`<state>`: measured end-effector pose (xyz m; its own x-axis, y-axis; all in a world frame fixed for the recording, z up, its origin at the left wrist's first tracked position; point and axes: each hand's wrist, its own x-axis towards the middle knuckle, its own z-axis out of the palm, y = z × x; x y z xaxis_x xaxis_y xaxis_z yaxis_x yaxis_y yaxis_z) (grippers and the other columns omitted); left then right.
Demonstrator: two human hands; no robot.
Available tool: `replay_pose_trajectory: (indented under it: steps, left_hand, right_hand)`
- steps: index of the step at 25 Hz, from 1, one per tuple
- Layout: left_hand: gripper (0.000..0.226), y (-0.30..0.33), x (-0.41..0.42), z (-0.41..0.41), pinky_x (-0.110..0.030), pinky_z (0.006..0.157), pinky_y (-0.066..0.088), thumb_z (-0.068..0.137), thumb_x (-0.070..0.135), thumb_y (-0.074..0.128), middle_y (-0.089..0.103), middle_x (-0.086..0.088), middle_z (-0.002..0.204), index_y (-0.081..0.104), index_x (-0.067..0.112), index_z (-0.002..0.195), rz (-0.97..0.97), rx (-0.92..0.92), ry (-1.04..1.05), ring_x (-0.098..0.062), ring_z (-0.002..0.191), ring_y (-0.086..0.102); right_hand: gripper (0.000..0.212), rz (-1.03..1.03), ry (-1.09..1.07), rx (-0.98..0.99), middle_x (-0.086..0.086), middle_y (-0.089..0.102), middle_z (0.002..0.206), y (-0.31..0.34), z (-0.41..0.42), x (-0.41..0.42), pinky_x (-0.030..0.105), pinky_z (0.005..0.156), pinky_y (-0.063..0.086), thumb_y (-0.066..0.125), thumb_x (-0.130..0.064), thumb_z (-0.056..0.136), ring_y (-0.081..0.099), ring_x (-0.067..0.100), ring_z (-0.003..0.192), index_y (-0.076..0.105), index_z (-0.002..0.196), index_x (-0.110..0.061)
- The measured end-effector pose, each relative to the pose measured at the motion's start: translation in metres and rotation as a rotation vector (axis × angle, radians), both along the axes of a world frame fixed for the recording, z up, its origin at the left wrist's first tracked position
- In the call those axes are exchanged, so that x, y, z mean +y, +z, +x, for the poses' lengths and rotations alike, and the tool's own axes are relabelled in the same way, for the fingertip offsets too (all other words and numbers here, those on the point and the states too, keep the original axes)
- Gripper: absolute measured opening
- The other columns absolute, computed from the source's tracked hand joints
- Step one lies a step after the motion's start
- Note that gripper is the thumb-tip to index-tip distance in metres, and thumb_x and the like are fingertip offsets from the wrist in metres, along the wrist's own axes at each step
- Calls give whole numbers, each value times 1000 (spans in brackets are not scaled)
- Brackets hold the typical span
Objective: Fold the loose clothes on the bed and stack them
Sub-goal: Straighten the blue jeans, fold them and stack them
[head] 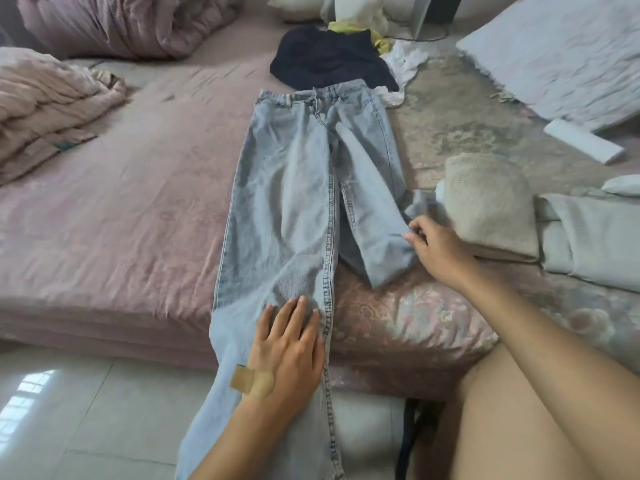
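One pair of jeans (294, 202) on pink bed (121, 220), tiled floor (86, 410) below

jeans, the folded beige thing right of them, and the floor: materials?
Jeans: denim, light stonewashed, going by the mottled fade and raised seams. Folded beige piece: seems a soft knit, matte with a fine ribbed texture; fibre can't be told. Floor: looks like glazed tile, pale, with grout lines and a window reflection.
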<state>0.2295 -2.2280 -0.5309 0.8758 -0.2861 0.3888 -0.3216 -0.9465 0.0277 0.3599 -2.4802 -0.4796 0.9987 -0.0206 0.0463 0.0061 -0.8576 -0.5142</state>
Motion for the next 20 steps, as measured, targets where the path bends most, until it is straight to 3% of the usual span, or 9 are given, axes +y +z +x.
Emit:
replay_pose_trajectory:
  steps: [4,6,7,9,11,14,16,18,20]
  left_hand:
    - [39,0,-1,4,-45,96,36,87,30,40,67,-8,116,73,14,101,-15,-23,1,-25,106,64]
    - [37,1,-1,5,-43,96,36,86,30,41,68,-6,113,73,16,98,-36,-23,4,-24,103,65]
    - [37,2,-2,5,-43,96,36,85,30,42,69,-5,111,74,17,96,-44,-21,4,-24,102,65]
    - [36,2,-3,5,-43,94,37,84,30,41,70,-4,109,74,17,94,-50,-17,-1,-23,101,66]
    - [36,2,-3,4,-42,94,36,84,30,41,70,-3,108,74,18,93,-61,-9,-6,-22,100,66]
    - [35,1,0,6,-42,94,36,84,31,42,70,-2,108,74,20,92,-87,-20,-9,-21,99,67]
    - [35,1,1,6,-41,94,36,83,31,42,71,-1,106,74,21,91,-101,-35,-8,-20,98,66]
    - [33,1,0,6,-40,94,36,82,30,43,71,-1,105,74,21,89,-108,-57,-11,-18,99,63]
    - [32,1,-1,6,-40,94,36,82,30,43,71,0,104,73,21,88,-118,-67,-17,-17,99,59]
  right_hand:
    - [12,517,18,-44,4,62,79,42,-2,6,30,66,42,55,-19,94,55,15,70,55,83,-21]
    - [16,871,1,83,4,63,90,48,4,5,28,67,49,52,-12,95,60,14,76,62,90,-22]
    - [19,903,-22,138,9,61,104,42,6,3,29,71,51,51,-7,94,62,17,84,62,100,-21]
    - [37,497,-144,208,16,43,129,26,12,-3,28,75,49,53,-3,90,57,24,101,50,125,-14]
    - [29,182,-182,365,17,43,121,12,12,-6,24,61,43,53,-7,88,54,23,85,50,117,-3]
    - [6,97,-53,506,15,60,87,7,9,-5,26,59,39,57,-8,83,56,24,73,54,81,-4]
    - [10,51,57,431,11,59,86,9,7,-6,30,64,38,57,-5,81,56,24,80,52,76,-12]
    - [25,46,152,362,2,51,77,15,3,-5,29,62,33,52,-2,86,49,19,74,43,70,-20]
    - [23,129,160,278,-1,48,75,25,1,-5,27,60,32,50,-7,92,45,14,69,43,73,-18]
